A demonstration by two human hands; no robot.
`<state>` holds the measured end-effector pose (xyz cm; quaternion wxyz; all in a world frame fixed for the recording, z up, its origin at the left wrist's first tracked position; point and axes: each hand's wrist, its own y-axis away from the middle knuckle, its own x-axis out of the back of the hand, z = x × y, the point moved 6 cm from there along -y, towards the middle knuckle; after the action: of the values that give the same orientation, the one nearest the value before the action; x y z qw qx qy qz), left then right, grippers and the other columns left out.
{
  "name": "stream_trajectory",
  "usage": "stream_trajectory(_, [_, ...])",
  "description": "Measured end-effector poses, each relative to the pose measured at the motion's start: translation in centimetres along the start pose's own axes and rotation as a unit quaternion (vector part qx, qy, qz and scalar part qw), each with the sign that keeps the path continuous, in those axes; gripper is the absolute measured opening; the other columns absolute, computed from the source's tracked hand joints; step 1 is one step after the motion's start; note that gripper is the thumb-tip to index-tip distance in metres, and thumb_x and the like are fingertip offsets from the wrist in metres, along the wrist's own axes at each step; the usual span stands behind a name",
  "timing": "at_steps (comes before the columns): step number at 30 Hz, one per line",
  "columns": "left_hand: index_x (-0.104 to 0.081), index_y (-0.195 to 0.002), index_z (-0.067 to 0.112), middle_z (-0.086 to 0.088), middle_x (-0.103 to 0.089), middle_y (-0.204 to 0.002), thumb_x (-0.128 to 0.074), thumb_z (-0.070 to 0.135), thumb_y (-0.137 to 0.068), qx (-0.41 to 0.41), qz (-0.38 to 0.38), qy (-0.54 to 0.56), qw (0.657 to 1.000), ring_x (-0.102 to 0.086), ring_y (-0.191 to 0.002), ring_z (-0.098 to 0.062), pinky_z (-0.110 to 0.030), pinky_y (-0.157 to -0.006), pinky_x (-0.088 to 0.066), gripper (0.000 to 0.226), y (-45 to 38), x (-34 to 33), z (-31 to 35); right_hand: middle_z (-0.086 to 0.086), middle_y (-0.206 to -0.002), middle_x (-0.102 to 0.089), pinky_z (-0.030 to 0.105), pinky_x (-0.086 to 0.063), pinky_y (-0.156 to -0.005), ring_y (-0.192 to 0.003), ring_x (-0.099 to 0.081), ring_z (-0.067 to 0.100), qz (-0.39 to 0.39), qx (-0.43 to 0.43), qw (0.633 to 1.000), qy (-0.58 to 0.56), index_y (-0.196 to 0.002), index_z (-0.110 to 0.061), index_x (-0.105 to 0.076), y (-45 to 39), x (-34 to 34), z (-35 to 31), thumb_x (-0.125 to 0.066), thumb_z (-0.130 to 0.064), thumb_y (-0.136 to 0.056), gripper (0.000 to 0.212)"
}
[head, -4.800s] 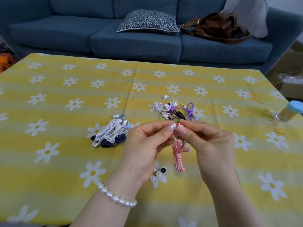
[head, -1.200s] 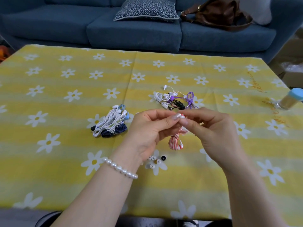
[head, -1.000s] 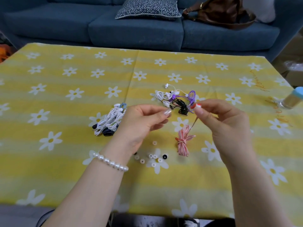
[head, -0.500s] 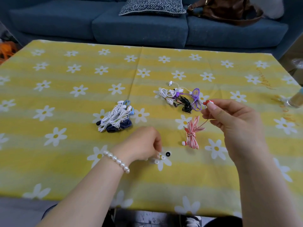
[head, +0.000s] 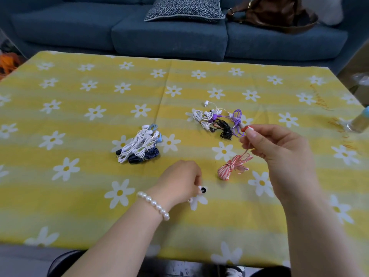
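Left hand (head: pixel 179 178) now down by eartips (head: pixel 203 190), bundles (head: pixel 137 144) beyond

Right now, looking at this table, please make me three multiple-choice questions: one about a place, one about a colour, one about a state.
1. Where does the black ear tip lie?
A. On the floor
B. On the tablecloth by the left hand
C. In a cup

2. What colour is the cable bundle below the right hand?
A. Green
B. Black
C. Pink and white

3. What is the right hand doing?
A. Pinching a red and white earbud
B. Lying flat, palm down
C. Hanging with nothing in it

Answers:
1 B: the tip sits on the cloth just beside the left hand's fingers.
2 C: its striped strands are pink and white.
3 A: thumb and forefinger close on the earbud, raised above the cloth.
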<state>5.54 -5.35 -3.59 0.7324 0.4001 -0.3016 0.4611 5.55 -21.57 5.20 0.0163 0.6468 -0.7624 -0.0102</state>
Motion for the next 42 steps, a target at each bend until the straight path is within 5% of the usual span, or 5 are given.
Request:
stream_trajectory(3, [-0.064, -0.073, 0.017, 0.006, -0.062, -0.068, -0.072, 0.014, -0.077, 0.006, 0.071, 0.157, 0.985, -0.062, -0.064, -0.011, -0.021, -0.061, -0.048, 0.009, 0.8, 2.5, 0.3, -0.001, -0.061, -0.068, 0.01, -0.045, -0.056, -0.059, -0.061, 0.006, -0.013, -0.012, 1.0, -0.005, -0.082, -0.011, -0.069, 0.1, -0.2, 0.1, -0.064, -0.009, -0.082, 0.006])
stream_trajectory(9, [-0.059, -0.076, 0.004, -0.008, -0.069, -0.064, -0.058, -0.011, -0.079, -0.062, 0.074, 0.581, 0.808, -0.066, -0.055, -0.014, -0.021, -0.057, -0.054, 0.015, 2.8, 5.4, 3.1, 0.0, -0.057, -0.068, 0.008, -0.041, -0.051, -0.055, -0.06, 0.004, -0.067, -0.027, 0.997, -0.006, -0.08, -0.008, -0.072, 0.6, -1.5, 0.0, -0.066, -0.005, -0.078, 0.007])
stream_trajectory(18, [-0.066, -0.073, 0.005, -0.01, -0.068, -0.065, -0.078, -0.005, -0.055, -0.086, 0.068, 0.637, 0.763, -0.066, -0.06, -0.019, -0.026, -0.06, -0.055, 0.023, 2.6, 5.4, 3.8, -0.002, -0.053, -0.064, 0.008, -0.038, -0.047, -0.047, -0.053, 0.003, -0.111, -0.026, 0.993, -0.023, -0.082, 0.0, -0.071, 0.9, -2.3, -0.3, -0.065, 0.0, -0.075, 0.01])
stream_trajectory(31, [-0.062, -0.078, 0.01, -0.002, -0.069, -0.062, -0.07, -0.009, -0.069, -0.075, 0.173, 0.55, 0.814, -0.066, -0.057, -0.016, -0.026, -0.061, -0.056, 0.023, 2.8, 6.1, 3.8, -0.003, -0.054, -0.066, 0.008, -0.039, -0.048, -0.049, -0.054, 0.003, -0.108, -0.015, 0.994, -0.017, -0.077, -0.004, -0.072, 0.9, -2.1, -0.7, -0.068, -0.002, -0.07, 0.009])
stream_trajectory(42, [-0.071, -0.071, -0.001, -0.012, -0.071, -0.067, -0.062, -0.002, -0.057, -0.026, 0.086, 0.744, 0.663, -0.069, -0.062, -0.016, -0.021, -0.06, -0.056, 0.017, 2.7, 5.3, 4.2, -0.006, -0.053, -0.066, 0.009, -0.044, -0.056, -0.053, -0.059, 0.001, -0.118, 0.022, 0.991, -0.055, -0.074, -0.008, -0.072, 1.3, -2.4, -1.7, -0.066, -0.009, -0.06, 0.015])
